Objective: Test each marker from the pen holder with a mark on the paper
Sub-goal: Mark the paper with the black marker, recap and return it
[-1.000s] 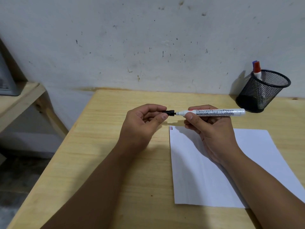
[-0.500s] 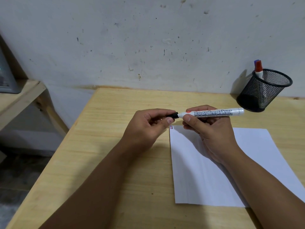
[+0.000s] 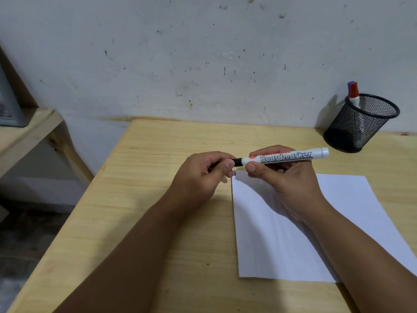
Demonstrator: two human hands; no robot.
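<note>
So a second earlier the cap (image 3: 237, 161) was off, but by now the left hand (image 3: 203, 175) had pinched it back onto the marker (image 3: 285, 156) gripped by the right hand (image 3: 284, 177), mid-frame above the paper (image 3: 282, 233), so probably next marker from the holder (image 3: 361, 124).

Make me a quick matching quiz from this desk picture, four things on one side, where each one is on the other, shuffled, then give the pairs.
Things:
1. white board marker
2. black marker cap
3. red-capped marker
4. white sheet of paper

Places:
A. standing in the black mesh pen holder
B. flat on the wooden table
C. held in the right hand
D. pinched by the left hand

Pairs: 1-C, 2-D, 3-A, 4-B
</note>
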